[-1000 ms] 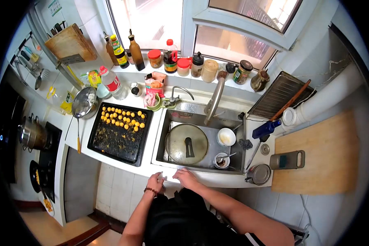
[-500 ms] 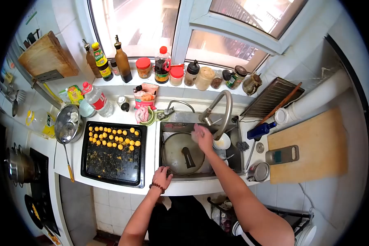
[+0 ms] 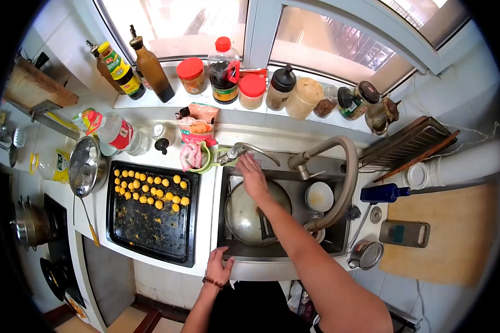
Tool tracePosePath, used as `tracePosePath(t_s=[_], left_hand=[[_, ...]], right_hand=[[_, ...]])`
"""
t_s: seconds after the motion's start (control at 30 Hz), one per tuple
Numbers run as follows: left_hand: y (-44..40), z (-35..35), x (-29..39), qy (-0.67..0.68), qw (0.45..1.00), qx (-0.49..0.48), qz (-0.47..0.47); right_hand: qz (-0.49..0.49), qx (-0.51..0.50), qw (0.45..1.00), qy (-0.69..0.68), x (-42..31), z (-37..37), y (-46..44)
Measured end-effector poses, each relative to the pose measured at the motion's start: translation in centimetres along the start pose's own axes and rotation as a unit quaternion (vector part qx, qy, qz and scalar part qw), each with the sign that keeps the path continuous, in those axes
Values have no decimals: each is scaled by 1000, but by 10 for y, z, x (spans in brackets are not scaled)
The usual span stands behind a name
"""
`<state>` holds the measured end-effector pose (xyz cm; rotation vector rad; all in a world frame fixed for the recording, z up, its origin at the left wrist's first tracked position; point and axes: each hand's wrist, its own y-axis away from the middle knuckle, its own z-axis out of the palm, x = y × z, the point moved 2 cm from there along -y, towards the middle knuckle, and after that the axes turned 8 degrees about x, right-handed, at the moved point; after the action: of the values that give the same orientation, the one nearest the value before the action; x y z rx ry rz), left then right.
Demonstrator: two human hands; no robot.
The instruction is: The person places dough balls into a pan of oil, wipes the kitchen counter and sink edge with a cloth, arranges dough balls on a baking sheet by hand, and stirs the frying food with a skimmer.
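Note:
My right hand reaches over the stainless sink to its back rim. Its fingers are stretched out beside the base of the small tap. A pinkish patch shows by the fingertips; I cannot make out what it is. Below this arm, a large round lid with a dark handle lies in the sink. A white bowl sits to its right, under the big curved tap. My left hand, with a beaded bracelet, rests on the sink's front left edge, fingers apart and holding nothing.
Left of the sink lies a black baking tray with several yellow balls. A strainer in a metal bowl stands beyond it. Bottles and jars line the sill. On the right are a blue bottle, a grater and a wooden board.
My right hand has moved left, from near the big tap to the small tap's base. The view has shifted closer to the counter. My left hand stays on the sink's front edge.

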<state>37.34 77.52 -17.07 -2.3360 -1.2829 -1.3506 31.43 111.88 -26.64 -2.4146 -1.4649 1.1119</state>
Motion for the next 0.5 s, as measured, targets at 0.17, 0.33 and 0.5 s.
tracePosePath(t_s=[0.17,0.33,0.5], left_hand=[[-19,0,25,16,1000,-7,15],[-14,6,19,10,1000,-13,-4],[-32,37,27,18,999,-30,36]], right_hand=[[105,59,991,65,28,-34,-4],[29,64,994,81,9,24,-3],[38,-71,990,-114,9,-72,22]])
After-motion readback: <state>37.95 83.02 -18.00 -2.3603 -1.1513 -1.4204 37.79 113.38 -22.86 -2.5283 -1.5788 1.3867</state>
